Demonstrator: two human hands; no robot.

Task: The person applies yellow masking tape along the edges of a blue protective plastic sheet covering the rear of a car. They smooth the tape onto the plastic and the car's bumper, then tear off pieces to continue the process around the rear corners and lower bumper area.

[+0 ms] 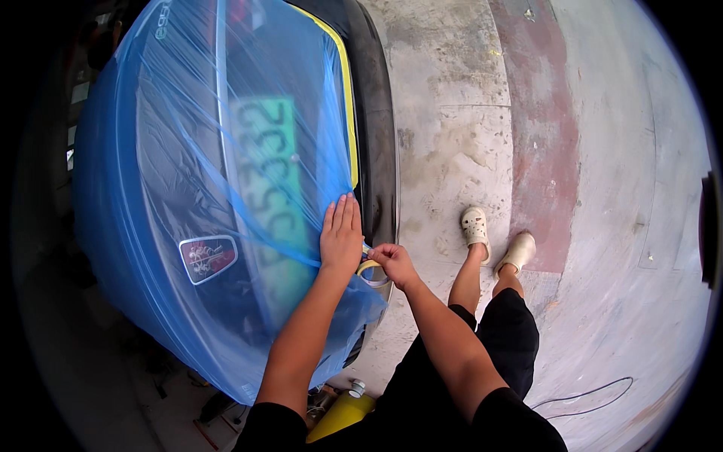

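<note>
Thin blue plastic film (177, 143) covers the back of a car, and a green number plate (271, 158) shows through it. Along the film's right edge runs a strip of yellow masking tape (347, 90), beside the black bumper (379, 143). My left hand (343, 235) lies flat on the film at the lower end of that strip, fingers stretched out. Just right of it, my right hand (393, 265) is closed on a roll of masking tape (363, 269), which sits at the bumper's edge. Below both hands the film hangs loose over the bumper.
A yellow container (343, 414) with a pale cap stands near my body at the bottom. My legs and pale clogs (474, 226) are to the right, on a worn concrete floor (452, 120) with a dark red band (538, 135). A dark cable loop (595, 407) lies at lower right.
</note>
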